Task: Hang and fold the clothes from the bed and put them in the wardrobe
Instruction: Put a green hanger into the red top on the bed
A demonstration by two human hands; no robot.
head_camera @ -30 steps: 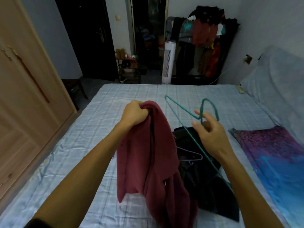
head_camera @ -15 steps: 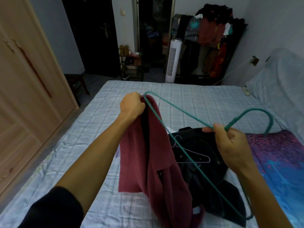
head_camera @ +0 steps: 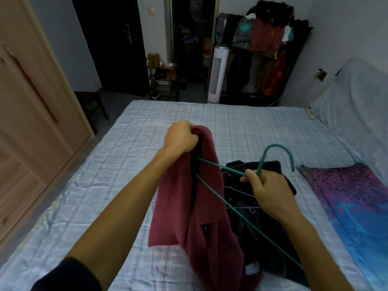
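Note:
My left hand grips the top of a dark red garment and holds it up over the bed. My right hand pinches a green wire hanger just below its hook. One arm of the hanger runs into the garment's opening under my left hand. Behind the garment a pile of black clothes lies on the bed with a purple hanger on top.
A closed wooden wardrobe lines the left side. A purple and blue cloth lies on the bed at the right. A white tower fan and a loaded clothes rack stand beyond the bed's foot, beside a dark stool.
My right hand has swung the green hanger and pushed one of its arms down into the red garment. My left hand keeps its grip on the garment's top.

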